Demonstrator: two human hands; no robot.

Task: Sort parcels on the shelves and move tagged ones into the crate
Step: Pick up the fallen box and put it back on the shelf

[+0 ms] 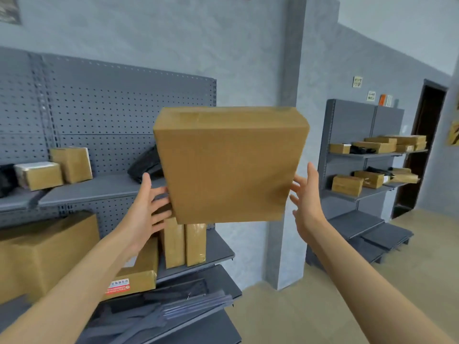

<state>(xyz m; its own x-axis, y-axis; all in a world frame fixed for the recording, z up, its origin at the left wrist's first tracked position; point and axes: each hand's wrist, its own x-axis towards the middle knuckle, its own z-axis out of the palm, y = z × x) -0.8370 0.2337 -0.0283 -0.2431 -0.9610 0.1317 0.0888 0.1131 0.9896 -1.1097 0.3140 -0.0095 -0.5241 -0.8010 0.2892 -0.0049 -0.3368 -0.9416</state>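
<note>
A flat brown cardboard parcel (228, 167) hangs in the air at chest height, its broad plain face turned to me and no tag showing on it. My left hand (146, 207) is at its lower left edge, with straight spread fingers touching the side. My right hand (308, 202) is at the lower right edge with fingers spread; I cannot tell whether it touches the parcel. No crate is in view.
The grey pegboard shelf unit (99, 187) on the left holds small parcels (39, 175), a black bag (146, 165), upright parcels (183, 244), a red-labelled parcel (134, 276) and a big carton (44, 254). A pillar (285, 219) stands ahead. A second shelf unit (347, 145) and a doorway (427, 145) are at right.
</note>
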